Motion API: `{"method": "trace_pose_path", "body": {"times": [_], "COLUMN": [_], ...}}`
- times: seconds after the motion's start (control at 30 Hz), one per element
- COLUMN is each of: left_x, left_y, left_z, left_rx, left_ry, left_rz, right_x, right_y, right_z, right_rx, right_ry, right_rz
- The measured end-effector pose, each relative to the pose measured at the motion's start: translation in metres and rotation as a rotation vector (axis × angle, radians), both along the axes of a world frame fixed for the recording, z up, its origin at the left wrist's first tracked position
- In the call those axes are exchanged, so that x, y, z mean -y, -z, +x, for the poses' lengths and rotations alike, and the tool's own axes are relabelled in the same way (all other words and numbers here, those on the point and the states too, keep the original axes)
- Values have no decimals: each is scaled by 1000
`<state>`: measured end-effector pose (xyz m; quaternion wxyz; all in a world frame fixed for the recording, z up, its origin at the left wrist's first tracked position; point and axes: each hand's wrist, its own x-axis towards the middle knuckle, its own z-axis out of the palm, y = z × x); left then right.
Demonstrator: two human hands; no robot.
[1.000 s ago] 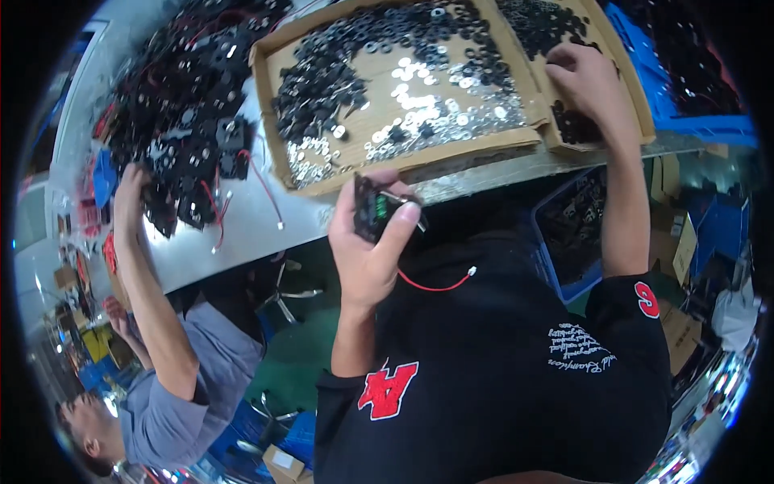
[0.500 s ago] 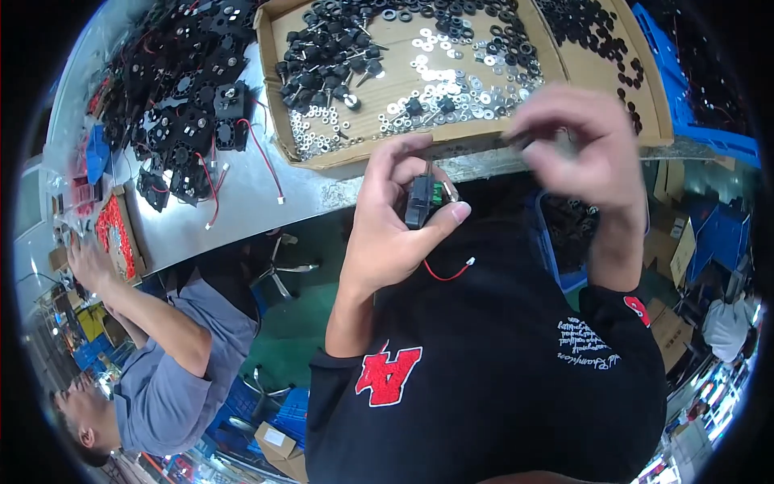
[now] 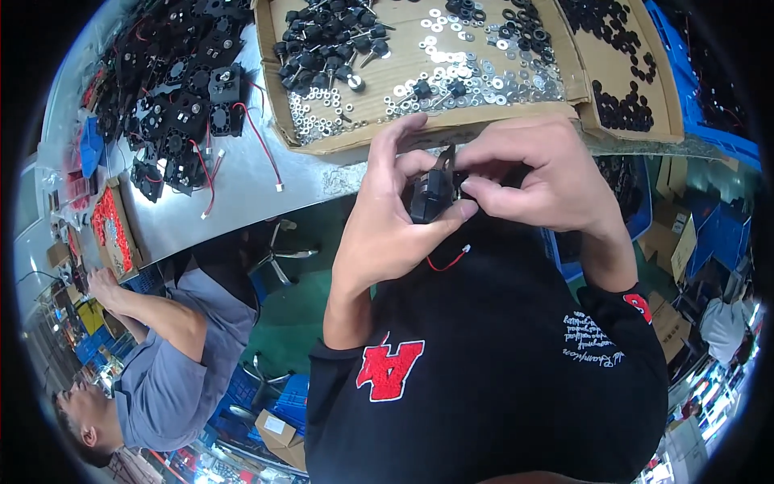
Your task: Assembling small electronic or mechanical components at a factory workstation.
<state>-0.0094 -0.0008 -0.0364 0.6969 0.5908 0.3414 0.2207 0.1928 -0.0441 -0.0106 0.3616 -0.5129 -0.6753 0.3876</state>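
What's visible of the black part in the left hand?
The black part is blocky and plastic-looking, with a thin piece projecting at its top. Tilted, it is held in the left hand, on the near side of the cardboard tray. The right hand is close at its right side; contact is unclear. A red wire shows below; any join is hidden.

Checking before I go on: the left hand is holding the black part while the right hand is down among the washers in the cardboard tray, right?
Not quite: the right hand isn't in the cardboard tray. The head view shows it at the right side of the black part, which the left hand is indeed holding.
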Motion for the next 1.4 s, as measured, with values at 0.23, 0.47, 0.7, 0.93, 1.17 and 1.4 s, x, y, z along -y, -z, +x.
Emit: {"method": "trace_pose_path", "body": {"times": [0.23, 0.47, 0.7, 0.93, 1.17, 1.4], "left_x": [6, 0, 1, 7, 11, 8], "left_y": [-1, -5, -11, -19, -15, -13], "left_z": [9, 10, 15, 16, 5, 0], "left_rx": [29, 118, 346, 276, 450, 178], "left_ry": [-117, -194, -405, -445, -406, -201], "left_rz": [34, -112, -463, -149, -512, -324], "right_x": [1, 12, 26, 22, 23, 12], "right_y": [-9, 10, 24, 29, 30, 8], "right_z": [1, -5, -34, -30, -18, -22], "right_rx": [-205, -450, -722, -1120, -1405, -882], "right_ry": [93, 132, 307, 253, 151, 208], "right_rz": [-390, -476, -430, -445, -478, -378]}}
